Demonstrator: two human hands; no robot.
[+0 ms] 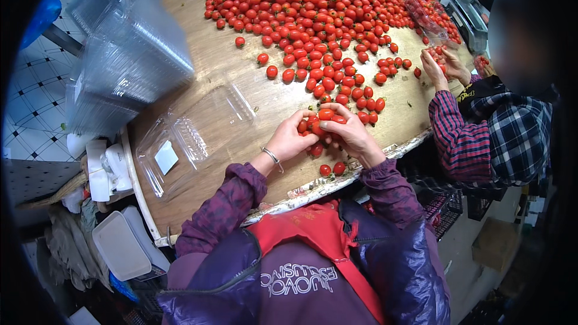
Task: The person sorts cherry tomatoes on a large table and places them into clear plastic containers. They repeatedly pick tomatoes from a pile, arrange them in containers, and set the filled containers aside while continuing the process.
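Note:
Several red cherry tomatoes point(326, 114) are gathered between my two hands, just above the near part of the table. Fingers of my left hand point(291, 138) curl around tomatoes from the left side. From the right, my right hand point(354, 134) closes on more of them, its thumb lying across one. Two loose tomatoes point(332, 170) rest close to the table's front edge, below my right hand. Beyond my hands spreads a large heap of cherry tomatoes point(325, 9). An open clear plastic clamshell box point(195, 135) lies to the left, with a white slip point(166, 157) in it.
Tall nested stacks of clear plastic boxes point(132, 54) stand at the table's left edge. On the right, a co-worker's hands point(442, 67) hold tomatoes. A clear bag of tomatoes point(426, 12) lies at the far right. The table's worn white edge point(319, 189) runs before me.

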